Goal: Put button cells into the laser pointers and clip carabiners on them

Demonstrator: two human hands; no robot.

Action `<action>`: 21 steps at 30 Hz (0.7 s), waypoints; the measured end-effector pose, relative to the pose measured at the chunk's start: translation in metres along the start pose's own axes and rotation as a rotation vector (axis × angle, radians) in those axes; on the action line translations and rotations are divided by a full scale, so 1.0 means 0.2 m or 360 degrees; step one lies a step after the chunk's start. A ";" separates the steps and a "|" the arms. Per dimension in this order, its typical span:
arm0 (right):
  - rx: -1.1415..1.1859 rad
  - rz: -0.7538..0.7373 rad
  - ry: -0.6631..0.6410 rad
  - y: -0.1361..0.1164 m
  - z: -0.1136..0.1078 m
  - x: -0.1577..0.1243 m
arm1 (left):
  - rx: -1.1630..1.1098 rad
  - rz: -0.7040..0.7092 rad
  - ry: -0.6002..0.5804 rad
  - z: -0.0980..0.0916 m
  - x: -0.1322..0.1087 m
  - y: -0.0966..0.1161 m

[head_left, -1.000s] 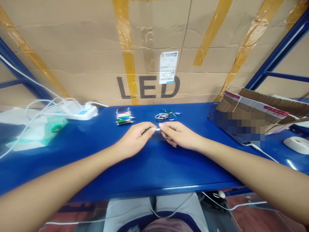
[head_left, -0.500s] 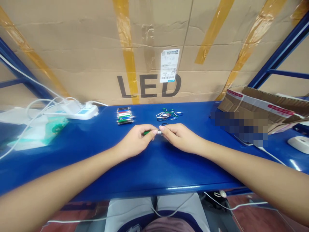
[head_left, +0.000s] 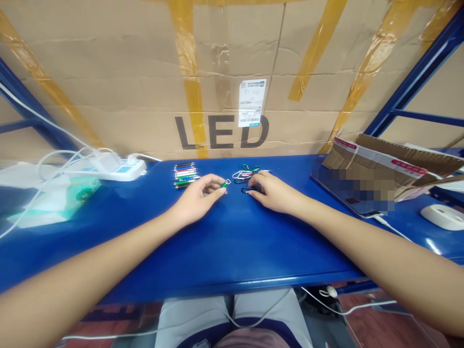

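Note:
My left hand (head_left: 203, 197) is closed around a slim green tube (head_left: 224, 184) with a small metal loop at its tip; most of the tube is hidden in the fingers. To the right, my right hand (head_left: 272, 191) pinches the edge of a dark carabiner (head_left: 245, 190) on the table. Just behind it lies a loose pile of coloured carabiners (head_left: 246, 173), partly covered by the right hand. A row of slim coloured tubes (head_left: 185, 172), several with metal ends, lies side by side behind the left hand.
The blue table (head_left: 232, 251) backs onto a big cardboard box (head_left: 145, 96). On the left are a white power strip (head_left: 132, 169) with cables and a green-white packet (head_left: 58, 200). To the right stand an open carton (head_left: 373, 162), a phone-like dark device (head_left: 344, 195) and a white mouse (head_left: 444, 216).
My hands have moved apart. The right hand has let go of the green tube's metal end and reached forward to a dark carabiner. The left hand has kept the tube.

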State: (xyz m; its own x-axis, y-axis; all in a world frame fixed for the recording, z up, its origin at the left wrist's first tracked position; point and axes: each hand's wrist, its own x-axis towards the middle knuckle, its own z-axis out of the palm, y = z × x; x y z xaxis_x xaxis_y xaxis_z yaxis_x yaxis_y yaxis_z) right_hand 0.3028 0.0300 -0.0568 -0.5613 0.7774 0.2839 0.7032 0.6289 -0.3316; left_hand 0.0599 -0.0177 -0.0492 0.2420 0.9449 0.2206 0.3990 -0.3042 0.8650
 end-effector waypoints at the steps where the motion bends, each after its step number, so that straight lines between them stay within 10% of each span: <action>1: 0.0007 -0.0006 -0.0010 0.00 0.00 0.00 | 0.0023 0.0017 -0.0012 0.01 0.00 0.00; 9: 0.0358 0.0119 -0.0109 -0.09 -0.05 -0.02 | 0.0843 0.0343 -0.0182 -0.06 -0.01 0.03; 21: 0.0788 0.0210 -0.0089 -0.11 -0.05 -0.03 | 0.1537 -0.0043 -0.0011 -0.28 0.05 0.05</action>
State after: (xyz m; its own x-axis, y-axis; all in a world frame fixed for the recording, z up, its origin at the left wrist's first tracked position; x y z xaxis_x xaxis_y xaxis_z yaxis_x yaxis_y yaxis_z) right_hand 0.2955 0.0117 -0.0427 -0.5137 0.8415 0.1671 0.4864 0.4462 -0.7512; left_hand 0.0162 -0.0048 -0.0139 0.2259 0.9533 0.2006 0.9591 -0.2537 0.1257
